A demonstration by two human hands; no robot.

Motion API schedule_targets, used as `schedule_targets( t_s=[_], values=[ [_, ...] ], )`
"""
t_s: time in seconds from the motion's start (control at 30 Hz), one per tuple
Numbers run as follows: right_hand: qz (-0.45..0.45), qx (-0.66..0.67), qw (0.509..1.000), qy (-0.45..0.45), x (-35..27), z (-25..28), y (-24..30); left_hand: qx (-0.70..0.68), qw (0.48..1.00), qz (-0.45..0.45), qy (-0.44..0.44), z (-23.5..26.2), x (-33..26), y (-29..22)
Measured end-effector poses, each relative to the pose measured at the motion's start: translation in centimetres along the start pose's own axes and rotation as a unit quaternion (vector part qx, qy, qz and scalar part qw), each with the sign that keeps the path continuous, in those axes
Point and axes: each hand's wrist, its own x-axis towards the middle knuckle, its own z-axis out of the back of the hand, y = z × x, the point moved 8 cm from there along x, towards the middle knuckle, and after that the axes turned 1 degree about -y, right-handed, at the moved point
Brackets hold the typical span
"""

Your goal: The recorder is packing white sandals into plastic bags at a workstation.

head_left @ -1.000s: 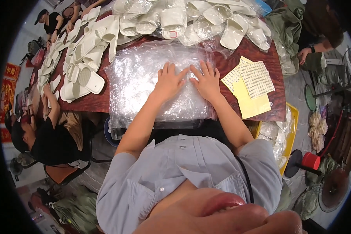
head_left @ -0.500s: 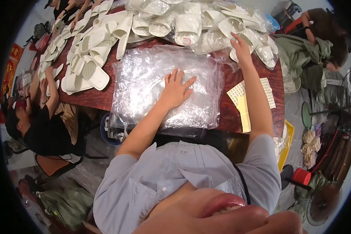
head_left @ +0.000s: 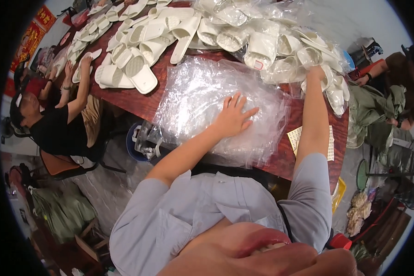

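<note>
My left hand (head_left: pixel 234 117) lies flat with its fingers spread on a stack of transparent plastic bags (head_left: pixel 184 96) in front of me. My right arm stretches forward to a heap of cream slippers in transparent bags (head_left: pixel 262 48). There, my right hand (head_left: pixel 315 72) touches a bagged slipper (head_left: pixel 309 57) at the heap's near right side. Its fingers are mostly hidden, so I cannot make out whether they grip it. Left of the bags lie loose cream slippers (head_left: pixel 142 76) without wrapping.
Sticker sheets (head_left: pixel 331 149) lie on the dark red table (head_left: pixel 280 158) beside my right forearm. On the left, a seated co-worker (head_left: pixel 50 124) handles slippers. Another person (head_left: pixel 395 73) is at the far right. A blue bin (head_left: pixel 134 146) stands below the table's near edge.
My right hand has gone from above the bagged slippers down against one of them. My left hand stays spread on the bags. The whole view has shifted, moving the table rightward in the picture.
</note>
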Motion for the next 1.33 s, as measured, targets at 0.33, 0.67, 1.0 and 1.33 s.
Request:
schedule_targets(
  t_s=[0.33,0.67,1.0,1.33],
  values=[
    [0.068,0.835,0.53,-0.129,-3.7,5.6,-16.8,-0.004,0.999,-0.034,-0.038,0.3,1.8,-1.1],
    [0.218,0.871,0.439,0.006,-20.2,27.4,-15.1,0.006,1.0,-0.007,-0.003,-0.3,2.4,-0.8],
    [0.279,0.737,0.592,0.168,-32.5,23.7,13.1,-0.41,0.908,0.061,-0.063,0.6,2.3,1.7],
    [0.252,0.693,0.649,0.187,-25.5,16.8,11.3,-0.453,0.89,0.015,-0.055,0.8,2.3,-0.4]
  ],
)
